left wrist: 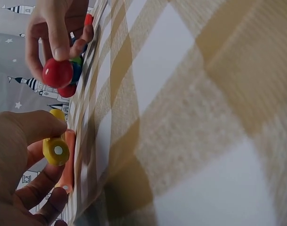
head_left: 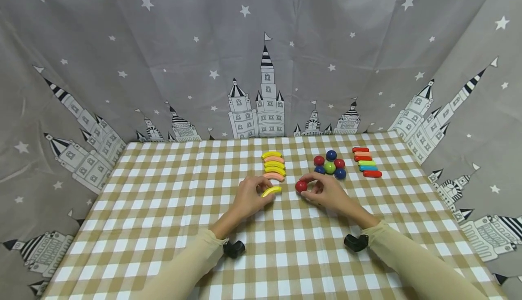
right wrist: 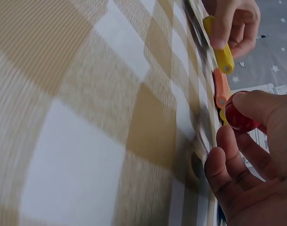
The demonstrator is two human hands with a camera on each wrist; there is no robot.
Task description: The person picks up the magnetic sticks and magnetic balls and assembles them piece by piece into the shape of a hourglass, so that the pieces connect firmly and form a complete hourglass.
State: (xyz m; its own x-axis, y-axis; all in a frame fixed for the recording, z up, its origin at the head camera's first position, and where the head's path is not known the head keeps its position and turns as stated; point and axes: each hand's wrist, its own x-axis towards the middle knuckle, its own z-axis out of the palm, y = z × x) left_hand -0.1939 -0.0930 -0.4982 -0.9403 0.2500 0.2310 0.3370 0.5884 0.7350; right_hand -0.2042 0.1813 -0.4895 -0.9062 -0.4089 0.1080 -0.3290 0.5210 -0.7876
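My left hand [head_left: 249, 195] pinches a yellow curved piece [head_left: 272, 191] between thumb and fingers, just in front of a column of arched yellow and salmon pieces [head_left: 275, 165]. In the left wrist view the yellow piece [left wrist: 56, 150] shows a round end with a white dot. To the right, my right hand [head_left: 329, 194] holds a glossy red ball [head_left: 301, 186] with thumb and fingertips. The right wrist view has this red ball [right wrist: 240, 117] under the thumb, the other fingers loosely bent. Behind that hand, red and blue balls surround a green ball [head_left: 330, 168].
A stack of short straight sticks, red, salmon, yellow-green and blue [head_left: 368, 163], lies right of the balls. Everything sits on a brown-and-white checked tablecloth [head_left: 171, 209]. A grey curtain [head_left: 179, 32] with stars and castles hangs behind and at both sides.
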